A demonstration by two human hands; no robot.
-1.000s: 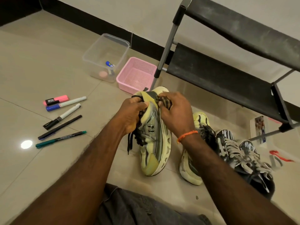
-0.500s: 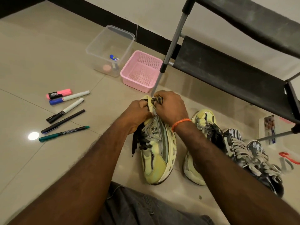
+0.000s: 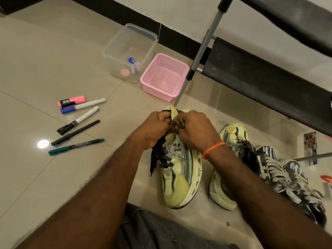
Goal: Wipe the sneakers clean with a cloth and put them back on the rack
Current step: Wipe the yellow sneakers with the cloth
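My right fingers (image 3: 186, 130) are pinching a dark striped cloth (image 3: 177, 125) against the heel collar of the yellow sneaker (image 3: 181, 169) at mid-frame, and my left hand (image 3: 156, 130) is clamped on the other side of the collar, steadying it. To do this well, I judge I should be bracing hard with the left hand, working the cloth along the rim and seams, and turning it to a fresh patch once it is soiled. The black laces (image 3: 158, 159) are hanging loose at the left side, so I am keeping the cloth off them. Its mate (image 3: 226, 178) is lying just right of it, with striped shoes (image 3: 287, 178) beyond. All this is sitting on a glossy tiled floor (image 3: 45, 56). The rack (image 3: 265, 83) is filling the upper right, its shelf bare where I can see it; markers (image 3: 79, 123) are lying at left, a clear tub (image 3: 129, 51) and a pink basket (image 3: 165, 76) are standing above.
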